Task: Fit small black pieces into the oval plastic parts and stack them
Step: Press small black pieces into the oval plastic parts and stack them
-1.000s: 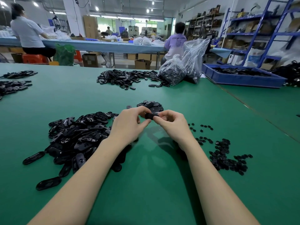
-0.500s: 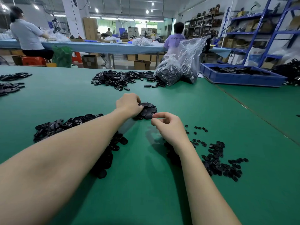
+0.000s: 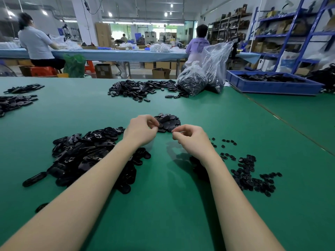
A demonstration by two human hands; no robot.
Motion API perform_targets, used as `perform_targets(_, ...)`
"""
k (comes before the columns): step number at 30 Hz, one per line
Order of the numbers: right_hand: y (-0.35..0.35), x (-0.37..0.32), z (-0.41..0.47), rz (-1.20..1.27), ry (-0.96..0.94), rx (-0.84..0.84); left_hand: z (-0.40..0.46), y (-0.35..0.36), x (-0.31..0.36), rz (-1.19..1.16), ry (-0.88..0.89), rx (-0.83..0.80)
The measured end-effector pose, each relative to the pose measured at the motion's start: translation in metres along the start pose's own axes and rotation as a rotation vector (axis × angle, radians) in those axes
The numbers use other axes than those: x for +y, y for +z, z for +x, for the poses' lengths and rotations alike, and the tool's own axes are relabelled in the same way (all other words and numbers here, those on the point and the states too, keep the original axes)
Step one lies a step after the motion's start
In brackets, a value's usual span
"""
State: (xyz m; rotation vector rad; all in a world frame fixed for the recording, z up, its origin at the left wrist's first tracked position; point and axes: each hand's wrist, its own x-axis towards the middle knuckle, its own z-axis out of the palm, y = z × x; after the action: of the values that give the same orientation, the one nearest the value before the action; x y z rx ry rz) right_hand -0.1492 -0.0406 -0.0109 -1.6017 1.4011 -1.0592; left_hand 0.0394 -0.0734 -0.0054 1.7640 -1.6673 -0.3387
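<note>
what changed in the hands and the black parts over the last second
The left hand carried the black oval plastic part out of both hands to the small stack of finished ovals, where its fingers now rest. The right hand let go and hovers, loosely curled. Both loose piles stayed put.

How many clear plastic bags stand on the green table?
2. One bag of black parts stands at the table's far edge; a taller bag leans just right of it. Others may be hidden behind.
</note>
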Motion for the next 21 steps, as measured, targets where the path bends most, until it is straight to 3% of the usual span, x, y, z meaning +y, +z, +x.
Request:
perform_targets(7,0.021,-0.002,-0.004,-0.274,-0.077,-0.117,-0.007,-0.031,-0.027,0.046,-0.100,0.102)
perform_targets(15,0.029,0.000,-0.005,-0.451,-0.086,-0.199,0.010,-0.043,-0.039,0.316,-0.054,-0.205)
perform_targets(21,0.028,0.001,-0.004,-0.449,-0.086,-0.201,0.022,-0.042,-0.031,0.448,-0.037,-0.264)
